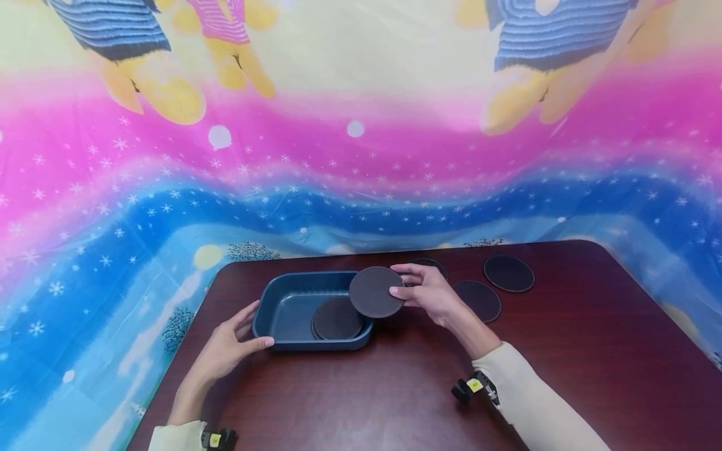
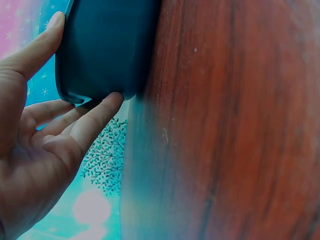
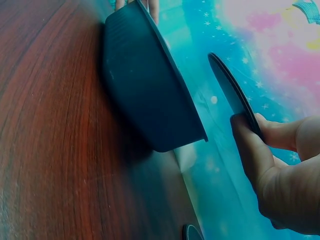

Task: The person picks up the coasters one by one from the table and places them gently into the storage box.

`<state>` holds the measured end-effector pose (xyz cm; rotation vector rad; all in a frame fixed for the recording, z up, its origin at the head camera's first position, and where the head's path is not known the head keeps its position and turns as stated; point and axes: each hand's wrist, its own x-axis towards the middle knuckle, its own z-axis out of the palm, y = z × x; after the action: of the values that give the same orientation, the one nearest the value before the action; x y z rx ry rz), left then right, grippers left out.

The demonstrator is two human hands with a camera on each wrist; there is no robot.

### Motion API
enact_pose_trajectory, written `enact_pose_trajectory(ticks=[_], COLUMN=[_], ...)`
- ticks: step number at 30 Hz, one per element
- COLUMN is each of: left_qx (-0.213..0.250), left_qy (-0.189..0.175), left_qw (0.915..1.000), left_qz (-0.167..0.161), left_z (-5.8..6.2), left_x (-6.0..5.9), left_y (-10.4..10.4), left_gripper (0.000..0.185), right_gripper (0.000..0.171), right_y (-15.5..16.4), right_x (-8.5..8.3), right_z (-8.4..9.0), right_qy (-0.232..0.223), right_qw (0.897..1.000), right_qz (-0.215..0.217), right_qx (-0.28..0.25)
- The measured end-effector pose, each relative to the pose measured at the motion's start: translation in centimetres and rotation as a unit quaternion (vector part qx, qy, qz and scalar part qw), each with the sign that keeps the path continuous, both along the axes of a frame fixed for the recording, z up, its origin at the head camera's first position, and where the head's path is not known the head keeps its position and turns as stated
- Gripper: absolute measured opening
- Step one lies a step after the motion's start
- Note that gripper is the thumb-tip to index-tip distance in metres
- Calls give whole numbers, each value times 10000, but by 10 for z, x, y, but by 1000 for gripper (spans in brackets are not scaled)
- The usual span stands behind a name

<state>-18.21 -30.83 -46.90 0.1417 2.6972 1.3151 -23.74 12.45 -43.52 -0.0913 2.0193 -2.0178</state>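
Note:
A dark blue rectangular tray [image 1: 282, 304] sits on the dark wooden table [image 1: 395, 376], with one dark round disc [image 1: 337, 318] lying inside at its right end. My right hand [image 1: 420, 289] pinches another dark round disc [image 1: 375, 292] by its edge, held just above the tray's right rim; the same disc [image 3: 231, 90] shows edge-on in the right wrist view. My left hand [image 1: 237, 341] rests with straight fingers against the tray's near left corner [image 2: 95, 55], thumb along one side.
Three more dark discs lie on the table behind and right of my right hand: one [image 1: 509, 273] far right, one [image 1: 478, 299] nearer, one [image 1: 429, 265] partly hidden by the hand. A colourful cloth [image 1: 361, 156] hangs behind the table.

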Motion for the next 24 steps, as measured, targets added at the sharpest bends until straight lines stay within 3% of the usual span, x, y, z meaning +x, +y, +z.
enact_pose_trajectory(ticks=[24], left_qx=[59], left_qy=[-61], left_qw=[10000], left_qz=[50], left_z=[-3], left_x=[-3], left_y=[-3], left_gripper=[100], right_gripper=[59], right_y=[-21], right_x=[-4], right_z=[-7], right_qy=[-235], right_qw=[9997], right_qz=[-23], right_qx=[-111])
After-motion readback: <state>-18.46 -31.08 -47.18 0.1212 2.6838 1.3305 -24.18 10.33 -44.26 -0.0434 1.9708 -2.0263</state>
